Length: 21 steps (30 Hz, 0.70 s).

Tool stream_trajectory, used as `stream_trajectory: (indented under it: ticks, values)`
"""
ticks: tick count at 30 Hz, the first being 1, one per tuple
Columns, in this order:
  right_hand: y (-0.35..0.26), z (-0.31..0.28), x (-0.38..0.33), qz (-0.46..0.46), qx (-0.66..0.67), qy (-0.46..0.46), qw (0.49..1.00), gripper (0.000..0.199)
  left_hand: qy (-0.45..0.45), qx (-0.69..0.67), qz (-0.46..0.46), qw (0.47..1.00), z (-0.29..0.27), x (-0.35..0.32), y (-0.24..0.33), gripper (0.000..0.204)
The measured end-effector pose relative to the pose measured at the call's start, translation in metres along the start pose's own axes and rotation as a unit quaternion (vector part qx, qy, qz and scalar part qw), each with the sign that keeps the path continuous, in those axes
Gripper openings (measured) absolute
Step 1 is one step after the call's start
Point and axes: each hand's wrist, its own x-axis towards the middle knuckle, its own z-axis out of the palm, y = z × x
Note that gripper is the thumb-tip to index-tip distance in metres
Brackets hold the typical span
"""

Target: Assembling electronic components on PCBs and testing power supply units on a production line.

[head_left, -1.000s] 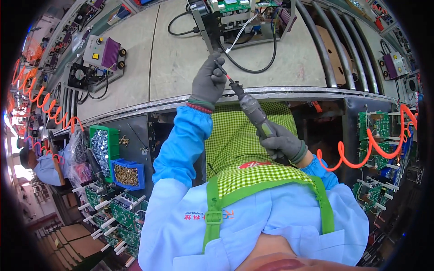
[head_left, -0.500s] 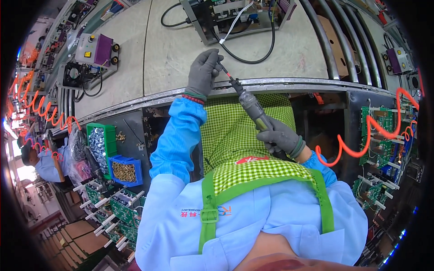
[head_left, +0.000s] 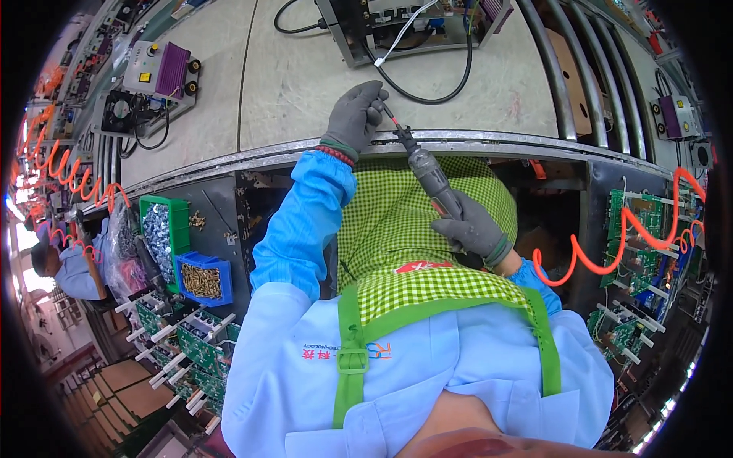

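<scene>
Power screwdriver point(head_left: 432, 179) between parts bins point(head_left: 180, 223) at left and coiled hose point(head_left: 602, 270) at right

Matt cloth gloves point(head_left: 475, 231), plastic-looking power driver point(head_left: 432, 177), cloth apron point(head_left: 412, 217), smooth glossy metal rollers point(head_left: 550, 76), scuffed matt worktop point(head_left: 298, 91)

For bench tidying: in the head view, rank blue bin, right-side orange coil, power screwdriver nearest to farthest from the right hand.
1. Power screwdriver, in the right hand.
2. Orange coil, to its right.
3. Blue bin, to its left.

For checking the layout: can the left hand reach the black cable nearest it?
Probably yes: the left hand is close to the black cable, and nothing visible blocks the space between them.
</scene>
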Motion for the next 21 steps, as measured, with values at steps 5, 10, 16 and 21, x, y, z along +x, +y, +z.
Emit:
stream_trajectory:
  ticks: [5,10,16,21]
  values:
    - [-0.001,-0.001,0.002,0.001,-0.009,0.003,1.0,0.047,0.0,-0.062,-0.038,0.997,-0.001,0.0,0.007,0.025]
    - [-0.002,-0.003,0.003,0.005,0.012,-0.006,1.0,0.046,-0.027,-0.035,-0.049,0.998,-0.002,0.0,0.01,0.03]
    - [-0.009,0.0,0.005,0.049,0.271,-0.075,0.958,0.04,-0.028,0.115,0.027,0.993,0.005,0.016,0.011,0.037]
    - [-0.022,-0.006,0.024,0.008,0.23,0.004,0.973,0.041,0.006,0.598,0.216,0.772,0.007,0.042,0.017,0.033]
